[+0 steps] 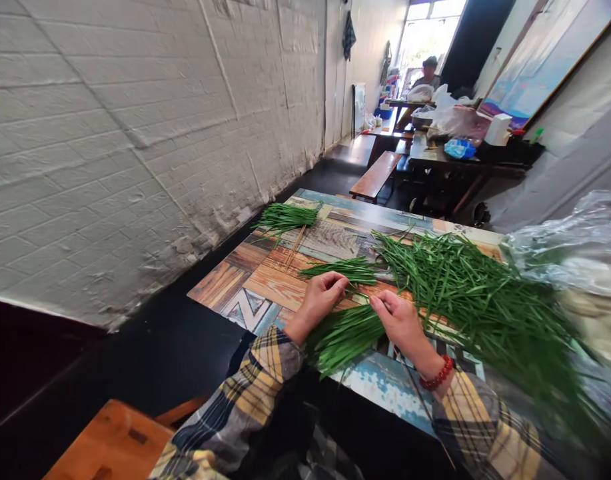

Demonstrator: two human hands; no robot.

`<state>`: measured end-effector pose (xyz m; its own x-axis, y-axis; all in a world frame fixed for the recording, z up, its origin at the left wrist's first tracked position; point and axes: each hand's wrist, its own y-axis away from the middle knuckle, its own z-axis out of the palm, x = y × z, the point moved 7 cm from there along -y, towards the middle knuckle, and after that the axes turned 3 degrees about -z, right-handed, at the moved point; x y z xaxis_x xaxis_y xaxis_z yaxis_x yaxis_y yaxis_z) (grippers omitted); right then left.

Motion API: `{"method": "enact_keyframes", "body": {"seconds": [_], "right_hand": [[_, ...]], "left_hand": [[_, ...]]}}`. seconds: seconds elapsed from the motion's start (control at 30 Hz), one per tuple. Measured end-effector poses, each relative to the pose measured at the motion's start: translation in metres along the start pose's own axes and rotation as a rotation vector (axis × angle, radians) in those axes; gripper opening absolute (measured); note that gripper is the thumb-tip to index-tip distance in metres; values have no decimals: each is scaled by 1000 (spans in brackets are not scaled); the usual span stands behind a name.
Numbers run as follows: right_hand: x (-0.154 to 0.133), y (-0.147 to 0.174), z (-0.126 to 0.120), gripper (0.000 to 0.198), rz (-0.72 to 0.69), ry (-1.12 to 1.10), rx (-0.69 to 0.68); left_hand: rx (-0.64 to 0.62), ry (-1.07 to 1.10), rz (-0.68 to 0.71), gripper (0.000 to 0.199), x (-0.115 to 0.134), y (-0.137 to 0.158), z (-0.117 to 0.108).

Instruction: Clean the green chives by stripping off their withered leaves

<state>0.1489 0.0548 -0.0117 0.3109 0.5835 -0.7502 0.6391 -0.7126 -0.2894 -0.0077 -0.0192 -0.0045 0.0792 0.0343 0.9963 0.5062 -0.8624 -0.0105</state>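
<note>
My left hand is closed in a pinch above the table. My right hand, with a red bead bracelet at the wrist, pinches opposite it. A thin green chive strand runs between the fingertips of both hands. Under and between them lies a bundle of chives, its leaves pointing toward me. Just beyond my left fingers rests a smaller bunch of chives. A large loose heap of chives spreads on the right. Below my right wrist a thin stick slants down; whether my hand touches it is unclear.
On the patterned table, thin sticks extend from a far-left chive bunch. A clear plastic bag stands at right. A wooden stool is lower left. Beyond are a bench, a cluttered table and a seated person.
</note>
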Motion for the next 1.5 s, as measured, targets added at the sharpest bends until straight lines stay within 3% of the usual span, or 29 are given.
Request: {"method": "enact_keyframes", "body": {"seconds": [0.2, 0.37, 0.67, 0.87, 1.0, 1.2, 1.5], "right_hand": [[11, 4, -2, 37, 67, -48, -54], [20, 4, -4, 38, 91, -81, -84], [15, 1, -4, 41, 81, -12, -92], [12, 0, -3, 41, 101, -25, -106], [10, -1, -5, 39, 89, -30, -94], [11, -1, -7, 37, 86, -72, -52], [9, 0, -10, 32, 89, -195, -44]], "left_hand": [[-5, -67, 19, 21, 1, -1, -6], [19, -254, 153, 20, 17, -14, -18], [-69, -897, 475, 16, 27, -22, 40], [-91, -1090, 457, 13, 21, -27, 47], [-42, -1066, 438, 16, 22, -26, 44], [22, -747, 392, 10, 25, -13, 31], [-81, -357, 203, 16, 16, -3, 35]]}}
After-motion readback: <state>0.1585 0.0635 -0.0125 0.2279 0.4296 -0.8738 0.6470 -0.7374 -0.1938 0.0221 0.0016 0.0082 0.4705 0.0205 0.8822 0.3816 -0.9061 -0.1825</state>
